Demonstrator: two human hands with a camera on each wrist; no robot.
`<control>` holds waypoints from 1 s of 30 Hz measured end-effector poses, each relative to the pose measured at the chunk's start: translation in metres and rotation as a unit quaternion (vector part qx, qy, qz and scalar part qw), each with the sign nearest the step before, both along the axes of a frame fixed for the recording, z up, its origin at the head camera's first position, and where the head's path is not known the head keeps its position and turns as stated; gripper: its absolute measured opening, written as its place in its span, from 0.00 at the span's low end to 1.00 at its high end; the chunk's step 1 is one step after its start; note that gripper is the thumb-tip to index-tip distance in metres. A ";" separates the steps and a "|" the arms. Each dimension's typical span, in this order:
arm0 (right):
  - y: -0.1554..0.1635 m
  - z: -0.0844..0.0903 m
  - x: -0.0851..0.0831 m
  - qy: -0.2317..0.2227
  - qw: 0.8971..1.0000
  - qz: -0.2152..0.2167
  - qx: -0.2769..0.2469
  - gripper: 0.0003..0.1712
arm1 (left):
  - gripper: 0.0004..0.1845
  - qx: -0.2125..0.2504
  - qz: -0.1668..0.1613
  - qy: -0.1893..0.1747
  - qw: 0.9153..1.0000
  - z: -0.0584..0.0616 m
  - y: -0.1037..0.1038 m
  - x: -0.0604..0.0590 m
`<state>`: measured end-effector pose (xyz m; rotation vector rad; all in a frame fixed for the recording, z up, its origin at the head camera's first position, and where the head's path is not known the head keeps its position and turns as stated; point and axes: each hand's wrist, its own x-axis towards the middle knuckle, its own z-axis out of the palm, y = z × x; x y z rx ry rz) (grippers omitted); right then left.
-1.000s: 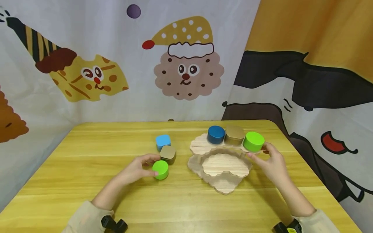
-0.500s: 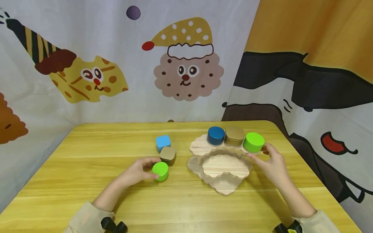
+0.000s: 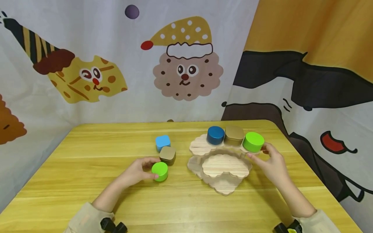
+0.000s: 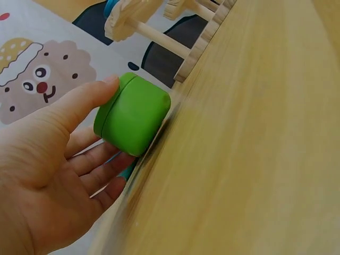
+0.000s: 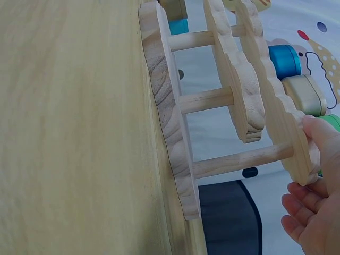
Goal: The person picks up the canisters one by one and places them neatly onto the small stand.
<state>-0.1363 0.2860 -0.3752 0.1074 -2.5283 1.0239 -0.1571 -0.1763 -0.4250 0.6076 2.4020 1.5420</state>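
Note:
My left hand (image 3: 135,171) pinches a small round green tin (image 3: 159,171) between thumb and fingers, close over the table. In the left wrist view the thumb lies at the lid of that tin (image 4: 135,114). A gold-brown squarish tin (image 3: 167,154) and a light blue one (image 3: 163,142) sit just behind it. On the right, my right hand (image 3: 272,165) grips the right end of the top shelf of a tiered wooden stand (image 3: 225,165), thumb on the shelf edge (image 5: 295,138). That shelf carries a dark blue tin (image 3: 216,135), a gold-brown tin (image 3: 234,136) and a green tin (image 3: 254,142).
The stand has scalloped, cloud-shaped boards joined by round dowels (image 5: 244,160). It stands right of the middle on a yellow wood-grain table (image 3: 175,210). Behind the table hangs a cloth (image 3: 116,48) printed with cartoon figures.

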 end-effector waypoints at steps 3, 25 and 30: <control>0.000 0.000 0.000 -0.002 1.000 -0.002 0.001 0.32 | 0.31 0.001 -0.002 0.004 1.000 0.003 0.001 0.001; 0.000 0.001 0.000 -0.004 1.000 0.001 -0.003 0.34 | 0.26 0.036 0.025 0.059 0.997 0.035 0.022 0.006; 0.000 0.000 0.000 -0.003 1.000 0.002 -0.005 0.34 | 0.25 0.050 0.031 0.074 0.996 0.045 0.032 0.003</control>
